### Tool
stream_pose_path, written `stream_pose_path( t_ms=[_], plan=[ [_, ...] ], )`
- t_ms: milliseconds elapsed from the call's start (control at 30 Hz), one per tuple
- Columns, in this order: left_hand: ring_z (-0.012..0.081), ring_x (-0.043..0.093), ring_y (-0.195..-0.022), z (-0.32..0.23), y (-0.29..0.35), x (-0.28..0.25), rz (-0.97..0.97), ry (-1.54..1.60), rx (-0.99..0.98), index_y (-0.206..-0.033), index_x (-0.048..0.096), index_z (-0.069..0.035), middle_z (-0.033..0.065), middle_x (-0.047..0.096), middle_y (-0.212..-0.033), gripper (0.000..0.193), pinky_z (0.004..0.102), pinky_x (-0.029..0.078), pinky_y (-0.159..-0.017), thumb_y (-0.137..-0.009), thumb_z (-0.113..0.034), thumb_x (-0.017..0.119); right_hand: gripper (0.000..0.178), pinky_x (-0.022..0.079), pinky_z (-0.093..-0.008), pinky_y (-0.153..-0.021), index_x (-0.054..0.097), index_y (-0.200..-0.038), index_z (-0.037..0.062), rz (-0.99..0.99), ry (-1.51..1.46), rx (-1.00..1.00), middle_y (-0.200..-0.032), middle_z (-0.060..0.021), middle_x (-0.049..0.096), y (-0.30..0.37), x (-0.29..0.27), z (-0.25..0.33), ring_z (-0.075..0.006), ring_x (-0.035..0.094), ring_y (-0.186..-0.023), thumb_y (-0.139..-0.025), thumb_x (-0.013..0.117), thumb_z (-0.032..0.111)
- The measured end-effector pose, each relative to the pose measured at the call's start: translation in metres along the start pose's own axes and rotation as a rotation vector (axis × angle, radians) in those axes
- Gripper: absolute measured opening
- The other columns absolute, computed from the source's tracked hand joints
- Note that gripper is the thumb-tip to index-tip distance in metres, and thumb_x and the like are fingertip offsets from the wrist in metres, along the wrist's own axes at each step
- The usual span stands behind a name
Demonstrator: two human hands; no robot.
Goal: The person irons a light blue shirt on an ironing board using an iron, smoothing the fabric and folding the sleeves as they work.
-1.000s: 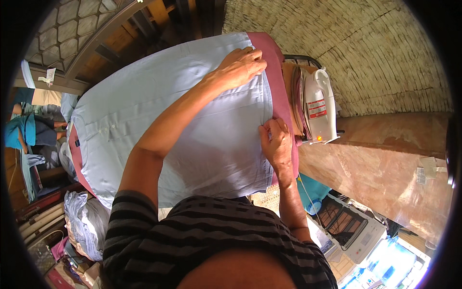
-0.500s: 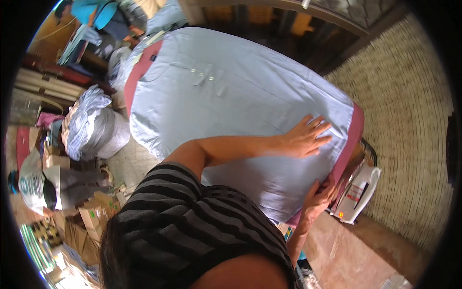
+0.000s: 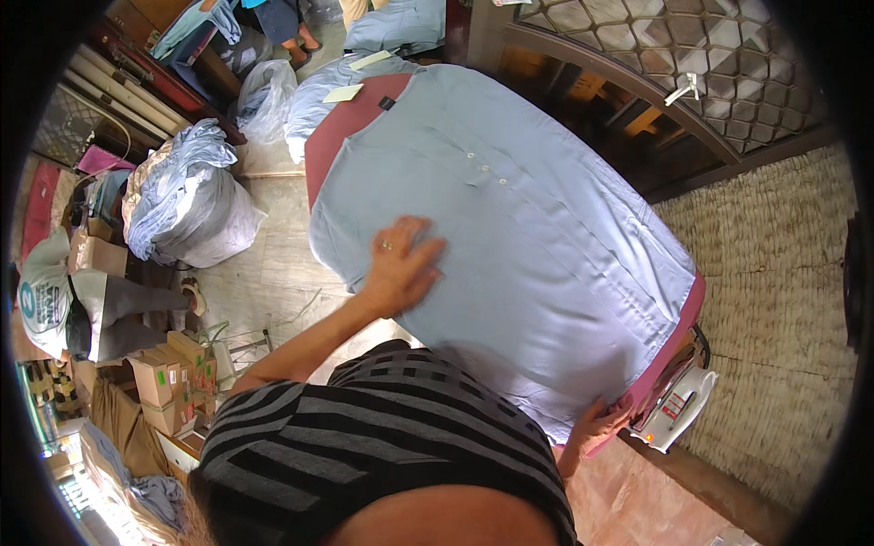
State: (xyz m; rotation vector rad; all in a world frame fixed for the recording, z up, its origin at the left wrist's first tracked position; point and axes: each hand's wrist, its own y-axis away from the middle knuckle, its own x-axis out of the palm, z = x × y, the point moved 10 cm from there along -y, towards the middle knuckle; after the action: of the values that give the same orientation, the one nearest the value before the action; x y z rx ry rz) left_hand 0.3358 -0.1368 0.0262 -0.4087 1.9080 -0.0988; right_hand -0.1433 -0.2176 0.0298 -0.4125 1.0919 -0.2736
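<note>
A pale blue shirt [image 3: 546, 237] with a short row of buttons lies spread over a padded maroon board [image 3: 332, 146]. My left hand [image 3: 401, 266], a ring on one finger, rests over the shirt's left part. Its fingers are spread and slightly blurred. At the near right corner my right hand [image 3: 599, 424] is at the shirt's hem by the board's edge, its fingers closed over the fabric there; the fingertips are partly hidden. Just right of that hand stands a white iron [image 3: 678, 409] with a lit orange light.
A bulging bag of light blue clothes [image 3: 191, 196] stands on the floor to the left. Cardboard boxes [image 3: 168, 378] sit at lower left, near a person [image 3: 82, 300]. Another person's legs [image 3: 289, 36] show at the far side. A dark lattice gate [image 3: 655, 91] borders the far right.
My left hand has moved from the shirt's right end to its left part. My right hand remains at the hem corner. The head view has shifted.
</note>
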Motion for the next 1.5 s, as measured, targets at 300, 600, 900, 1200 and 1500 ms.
stream_pose_path(
  t_ms=[300, 600, 900, 1200, 1500],
  plan=[
    [0.0346, 0.039, -0.134, 0.183, 0.012, -0.072, -0.335, -0.121, -0.362, -0.138, 0.051, -0.012, 0.0151, 0.042, -0.145, 0.057, 0.0556, 0.03, -0.104, -0.089, -0.034, 0.067, 0.051, 0.049, -0.0411, -0.095, 0.046, -0.138, -0.0022, 0.091, -0.036, 0.315, -0.127, -0.0226, 0.056, 0.026, 0.003, -0.034, -0.0358, 0.057, -0.116, -0.094, 0.062, 0.017],
    [0.0374, 0.041, -0.134, 0.293, -0.129, -0.074, -0.252, -0.013, -0.663, -0.14, 0.051, -0.012, 0.0175, 0.043, -0.147, 0.066, 0.06, 0.034, -0.104, -0.091, -0.056, 0.058, 0.042, 0.045, -0.051, -0.091, 0.054, -0.118, -0.0076, 0.005, 0.199, 0.158, -0.113, -0.0291, 0.058, 0.039, -0.004, -0.029, -0.0459, 0.055, -0.105, -0.089, 0.066, 0.021],
    [0.036, 0.045, -0.127, 0.254, -0.113, -0.089, -0.502, -0.019, -0.494, -0.122, 0.064, -0.01, 0.0149, 0.051, -0.134, 0.055, 0.0554, 0.036, -0.102, -0.086, -0.052, 0.065, 0.039, 0.055, -0.0379, -0.057, 0.066, -0.101, -0.001, -0.14, 0.197, 0.168, -0.069, -0.0106, 0.067, 0.067, -0.016, -0.027, -0.0255, 0.064, -0.058, -0.083, 0.08, 0.03],
    [0.0399, 0.06, -0.099, 0.198, -0.063, -0.07, -0.41, -0.101, -0.537, -0.104, 0.063, -0.008, 0.0165, 0.066, -0.1, 0.043, 0.0503, 0.047, -0.081, -0.082, -0.044, 0.074, 0.035, 0.059, -0.0402, -0.067, 0.069, -0.105, 0.0023, -0.237, -0.062, 0.056, -0.085, -0.0135, 0.072, 0.056, -0.011, -0.031, -0.0337, 0.069, -0.07, -0.087, 0.078, 0.031],
    [0.0305, 0.059, -0.068, 0.218, -0.024, -0.067, -0.386, 0.305, -0.507, -0.091, 0.06, 0.0, 0.0207, 0.061, -0.075, 0.028, 0.0436, 0.047, -0.066, -0.091, -0.027, 0.067, 0.024, 0.045, -0.0456, -0.071, 0.048, -0.105, -0.0019, 0.094, -0.198, 0.378, -0.087, -0.0218, 0.054, 0.064, -0.027, -0.055, -0.0357, 0.051, -0.076, -0.1, 0.052, 0.021]
  ],
)
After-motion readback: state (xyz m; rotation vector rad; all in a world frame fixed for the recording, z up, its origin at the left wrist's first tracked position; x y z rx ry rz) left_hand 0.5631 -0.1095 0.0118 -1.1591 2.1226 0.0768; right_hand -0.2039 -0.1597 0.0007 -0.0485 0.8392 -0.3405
